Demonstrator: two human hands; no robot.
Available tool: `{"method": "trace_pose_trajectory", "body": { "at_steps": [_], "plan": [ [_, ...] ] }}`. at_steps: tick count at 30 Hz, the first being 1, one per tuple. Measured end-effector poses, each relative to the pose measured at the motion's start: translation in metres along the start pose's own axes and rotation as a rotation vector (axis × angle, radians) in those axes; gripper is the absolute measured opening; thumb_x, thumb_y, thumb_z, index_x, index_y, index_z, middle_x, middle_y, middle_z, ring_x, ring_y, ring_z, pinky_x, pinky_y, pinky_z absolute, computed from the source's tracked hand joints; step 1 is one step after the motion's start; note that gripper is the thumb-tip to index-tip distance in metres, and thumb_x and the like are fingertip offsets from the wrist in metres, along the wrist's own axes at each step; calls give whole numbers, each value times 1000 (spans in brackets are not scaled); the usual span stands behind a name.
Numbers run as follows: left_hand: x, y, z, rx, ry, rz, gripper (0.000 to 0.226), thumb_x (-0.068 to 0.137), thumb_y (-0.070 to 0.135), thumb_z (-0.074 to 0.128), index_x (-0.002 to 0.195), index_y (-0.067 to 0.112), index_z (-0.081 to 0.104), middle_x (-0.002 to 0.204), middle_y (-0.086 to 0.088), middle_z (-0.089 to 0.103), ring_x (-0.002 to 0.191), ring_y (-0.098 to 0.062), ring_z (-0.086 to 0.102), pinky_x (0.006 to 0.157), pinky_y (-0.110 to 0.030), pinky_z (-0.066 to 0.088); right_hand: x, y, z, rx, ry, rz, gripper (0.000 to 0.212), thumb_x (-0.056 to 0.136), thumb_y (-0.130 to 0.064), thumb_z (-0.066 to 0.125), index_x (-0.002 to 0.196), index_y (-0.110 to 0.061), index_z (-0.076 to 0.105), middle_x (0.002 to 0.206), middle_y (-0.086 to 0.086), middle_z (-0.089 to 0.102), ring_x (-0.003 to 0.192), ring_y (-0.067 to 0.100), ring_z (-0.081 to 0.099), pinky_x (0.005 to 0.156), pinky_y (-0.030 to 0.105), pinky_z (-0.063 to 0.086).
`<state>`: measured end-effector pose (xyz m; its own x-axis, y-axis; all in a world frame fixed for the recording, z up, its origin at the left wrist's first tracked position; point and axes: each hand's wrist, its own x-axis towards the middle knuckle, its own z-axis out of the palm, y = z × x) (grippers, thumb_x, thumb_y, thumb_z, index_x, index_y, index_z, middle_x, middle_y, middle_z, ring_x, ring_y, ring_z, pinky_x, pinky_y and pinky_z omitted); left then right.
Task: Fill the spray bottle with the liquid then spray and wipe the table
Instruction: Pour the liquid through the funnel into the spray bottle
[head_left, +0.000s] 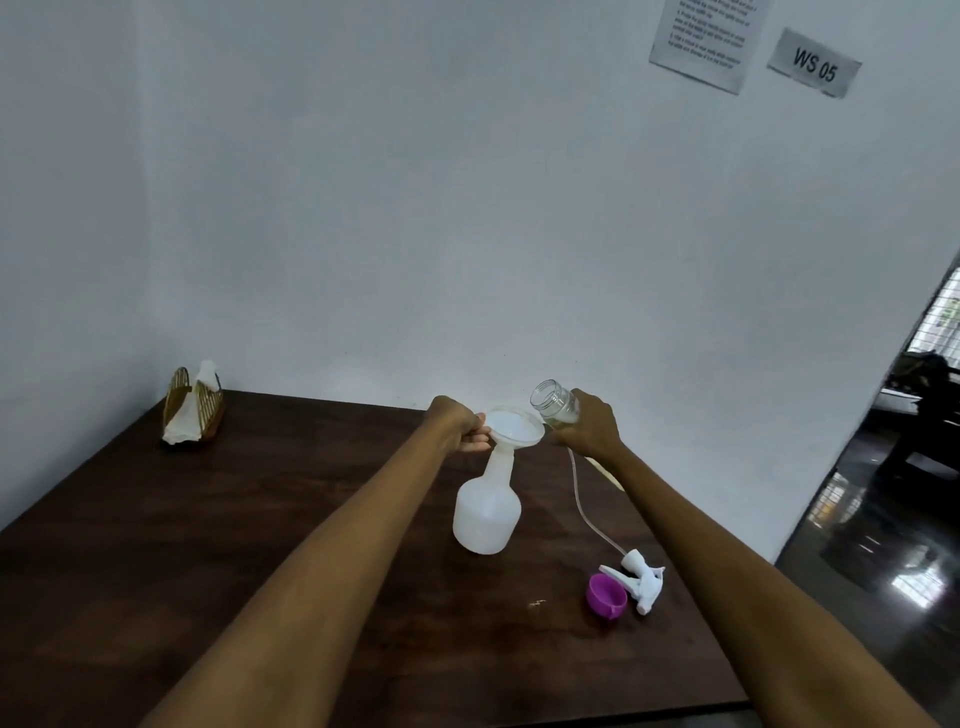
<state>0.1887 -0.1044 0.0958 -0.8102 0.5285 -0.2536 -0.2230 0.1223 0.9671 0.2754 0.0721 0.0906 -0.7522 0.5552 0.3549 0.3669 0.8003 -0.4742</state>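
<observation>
Dark wood table (260, 545) holds your translucent white bottle (487, 512), upright, a funnel (517, 426) in its neck. Your left hand (460, 423) pinches the funnel rim; your right hand (589, 423) grips a tilted clear jar (555, 402).

Wall notice (705, 41) text blurred, top cropped

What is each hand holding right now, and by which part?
The left hand pinches the funnel by its rim, atop the bottle. The right hand grips the jar round its lower body.
</observation>
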Motion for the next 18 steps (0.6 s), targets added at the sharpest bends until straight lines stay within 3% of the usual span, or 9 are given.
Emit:
{"method": "trace_pose_trajectory", "body": {
  "at_steps": [7,12,16,18],
  "plan": [
    [-1,2,-3,6,17,13,27,94,-3,52,68,0,49,65,-12,51,54,-14,49,35,-22,50,1,0,-1,-79,-20,-31,38,49,-27,64,80,-15,45,78,1,55,75,22,50,68,27,37],
    [1,1,-1,10,19,5,27,95,-2,52,68,1,48,65,-11,50,53,-13,49,62,-30,58,4,4,1,-137,-26,-49,35,62,-15,72,80,-13,43,80,2,53,76,22,48,69,29,36],
    [2,0,0,5,32,7,27,94,-2,53,68,1,49,65,-11,51,53,-14,50,35,-21,50,5,6,0,-178,-22,-61,36,63,-11,74,81,-14,43,80,2,53,77,23,49,69,29,36],
    [1,0,0,-9,27,13,27,94,-3,52,67,1,49,65,-11,50,53,-14,50,35,-21,50,5,3,-1,-192,-33,-65,37,59,-15,72,80,-15,43,80,2,54,76,24,49,68,29,35]
  ]
}}
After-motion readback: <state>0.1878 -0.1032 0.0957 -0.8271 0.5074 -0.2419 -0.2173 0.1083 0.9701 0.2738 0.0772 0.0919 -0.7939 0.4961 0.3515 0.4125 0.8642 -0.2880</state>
